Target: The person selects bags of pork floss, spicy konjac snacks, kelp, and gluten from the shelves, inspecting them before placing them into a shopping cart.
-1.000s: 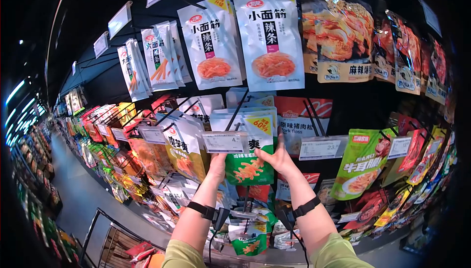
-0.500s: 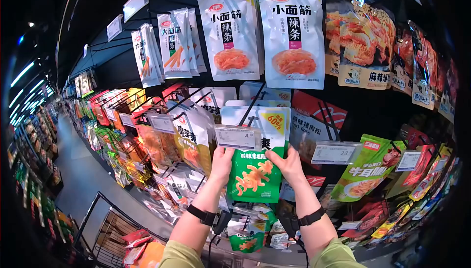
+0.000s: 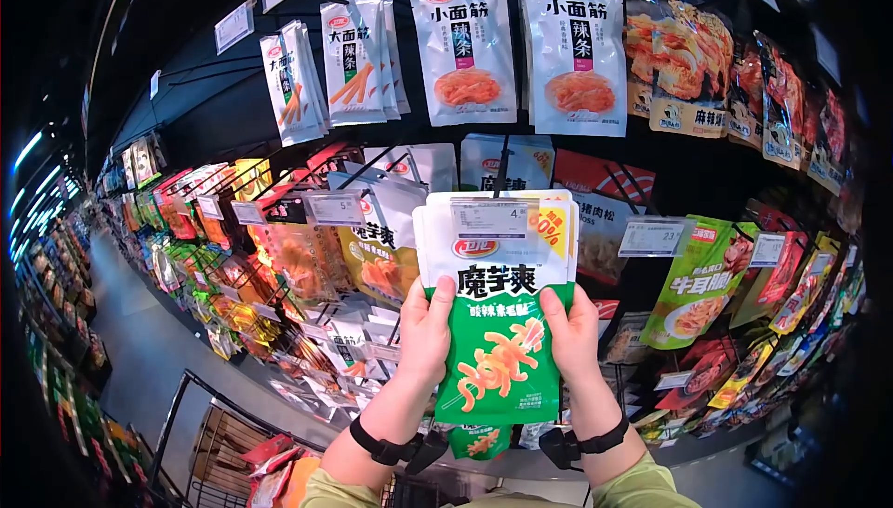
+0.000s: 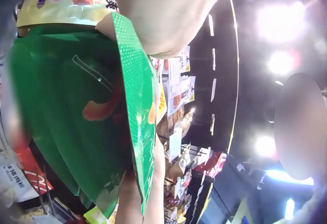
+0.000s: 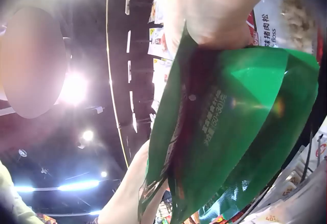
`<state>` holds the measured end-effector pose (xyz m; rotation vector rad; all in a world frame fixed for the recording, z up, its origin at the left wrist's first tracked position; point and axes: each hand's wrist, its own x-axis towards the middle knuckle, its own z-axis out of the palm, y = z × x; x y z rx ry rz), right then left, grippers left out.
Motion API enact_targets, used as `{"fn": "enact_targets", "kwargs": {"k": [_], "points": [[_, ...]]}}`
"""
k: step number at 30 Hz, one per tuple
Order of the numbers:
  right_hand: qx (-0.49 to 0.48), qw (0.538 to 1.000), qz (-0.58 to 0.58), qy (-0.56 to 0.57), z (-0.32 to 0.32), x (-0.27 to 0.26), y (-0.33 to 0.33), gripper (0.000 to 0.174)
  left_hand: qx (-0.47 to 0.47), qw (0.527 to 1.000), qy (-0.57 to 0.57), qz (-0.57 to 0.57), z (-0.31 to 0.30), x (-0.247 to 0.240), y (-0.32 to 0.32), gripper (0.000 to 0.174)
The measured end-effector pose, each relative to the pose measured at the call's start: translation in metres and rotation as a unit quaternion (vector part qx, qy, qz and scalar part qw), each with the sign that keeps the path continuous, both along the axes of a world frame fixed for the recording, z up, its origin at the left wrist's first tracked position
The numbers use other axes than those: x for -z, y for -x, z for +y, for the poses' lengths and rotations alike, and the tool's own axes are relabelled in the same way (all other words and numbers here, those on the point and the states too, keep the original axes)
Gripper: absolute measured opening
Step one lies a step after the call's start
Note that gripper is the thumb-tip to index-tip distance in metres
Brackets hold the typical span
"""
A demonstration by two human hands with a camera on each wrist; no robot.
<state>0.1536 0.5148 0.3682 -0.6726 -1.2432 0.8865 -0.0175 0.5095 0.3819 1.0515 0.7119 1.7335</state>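
A stack of green-and-white snack pouches [image 3: 502, 359], the front one printed with orange food pieces, is held between my two hands in the head view. My left hand [image 3: 425, 336] grips its left edge with the thumb on the front. At the right edge, my right hand [image 3: 574, 331] grips it likewise, thumb also in front. A clear price tag holder [image 3: 490, 217] overlaps the white tops of the pouches. Both wrist views show the green lower ends of several pouches layered together, in the left wrist view [image 4: 56, 101] and the right wrist view [image 5: 240, 111].
White snack packets [image 3: 465, 61] hang in a row above. Left of my hands are yellow-and-white pouches [image 3: 381, 238]; on the right hangs a green pouch [image 3: 698, 285] by its price tag [image 3: 651, 236]. A wire cart [image 3: 219, 447] with packets stands at lower left beside the aisle floor [image 3: 163, 396].
Both hands have brought the green pouches out toward me, so they look larger and more of the front shows. The view has shifted slightly, with the shelf moving across it.
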Motion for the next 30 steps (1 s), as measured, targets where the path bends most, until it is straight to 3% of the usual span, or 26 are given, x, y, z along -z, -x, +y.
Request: {"fn": "enact_targets", "kwargs": {"k": [10, 12, 21, 30], "points": [[-0.01, 0.998, -0.011, 0.066, -0.053, 0.022, 0.011, 0.024, 0.039, 0.997, 0.061, -0.033, -0.05, 0.023, 0.023, 0.025], [-0.025, 0.996, -0.001, 0.085, -0.064, 0.023, 0.018, 0.023, 0.043, 0.997, 0.056, 0.01, -0.064, 0.032, 0.035, 0.028], [-0.192, 0.966, -0.038, 0.169, -0.082, 0.035, 0.084, 0.024, -0.082, 0.989, 0.108, -0.052, -0.131, 0.05, 0.095, 0.028], [-0.434, 0.861, -0.071, 0.255, -0.111, 0.069, 0.192, 0.028, -0.262, 0.94, 0.149, -0.157, -0.234, 0.086, 0.166, 0.026]]}}
